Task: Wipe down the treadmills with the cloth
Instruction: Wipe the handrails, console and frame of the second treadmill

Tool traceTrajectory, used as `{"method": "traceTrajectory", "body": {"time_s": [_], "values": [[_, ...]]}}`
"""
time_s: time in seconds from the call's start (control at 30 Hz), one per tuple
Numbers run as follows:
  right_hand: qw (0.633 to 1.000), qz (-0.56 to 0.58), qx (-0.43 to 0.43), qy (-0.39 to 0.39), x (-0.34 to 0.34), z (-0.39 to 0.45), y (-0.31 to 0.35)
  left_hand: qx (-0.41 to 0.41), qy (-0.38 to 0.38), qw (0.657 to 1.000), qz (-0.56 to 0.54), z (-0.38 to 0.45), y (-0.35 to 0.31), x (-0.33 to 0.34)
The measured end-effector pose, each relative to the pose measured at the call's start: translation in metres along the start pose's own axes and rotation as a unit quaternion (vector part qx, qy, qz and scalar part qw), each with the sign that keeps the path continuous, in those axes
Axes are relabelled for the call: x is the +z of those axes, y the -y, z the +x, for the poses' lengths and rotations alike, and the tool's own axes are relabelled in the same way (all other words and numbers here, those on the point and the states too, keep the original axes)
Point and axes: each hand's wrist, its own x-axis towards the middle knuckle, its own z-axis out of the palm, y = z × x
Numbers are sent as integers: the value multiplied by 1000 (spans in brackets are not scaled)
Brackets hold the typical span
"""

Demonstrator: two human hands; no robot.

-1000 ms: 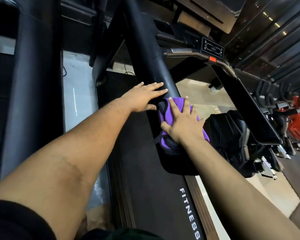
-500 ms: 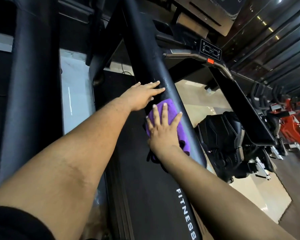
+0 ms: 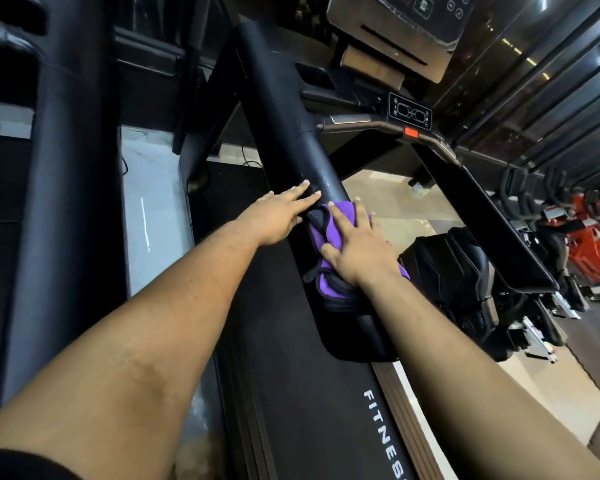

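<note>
Both hands on the handrail (image 3: pixel 284 133), the black padded bar running from upper centre of the frame down to centre-right. My right hand (image 3: pixel 357 247) lies flat w/ fingers spread on the purple cloth (image 3: pixel 326 233), pressing it onto the rail's top just right of frame centre; cloth is bunched, dark trim showing, part hanging over the rail's left edge. My left hand (image 3: pixel 278 216) sits just beside it, to the left, fingers straight and together, palm against the rail's side, holding nothing; fingertips nearly touch the cloth's upper edge. Below the rail, the treadmill belt (image 3: pixel 291 393) fills lower centre, w/ white "FITNESS" lettering along its right side rail. Console (image 3: pixel 395 36) at top centre-right, red stop button (image 3: pixel 412 133) under it. More machines, some orange-red, at right edge, blurred.
</note>
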Motion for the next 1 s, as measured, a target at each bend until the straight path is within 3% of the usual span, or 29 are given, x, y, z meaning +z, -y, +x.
{"method": "traceTrajectory", "body": {"time_s": [0.23,0.47,0.57,0.7,1.0], "values": [[995,-89,-43,6,20,-103,-32,10,-15,1000,5,5,1,-3],[998,2,-45,32,-2,24,-6,10,-71,997,-39,13,9,-6],[997,-35,-63,34,4,-2,-16,-17,-67,996,-62,17,12,-12],[992,-91,-72,44,10,-58,-28,-29,-53,998,-6,25,21,-34],[992,-101,-73,5,-3,60,20,-58,-55,997,-13,53,31,-33]]}}
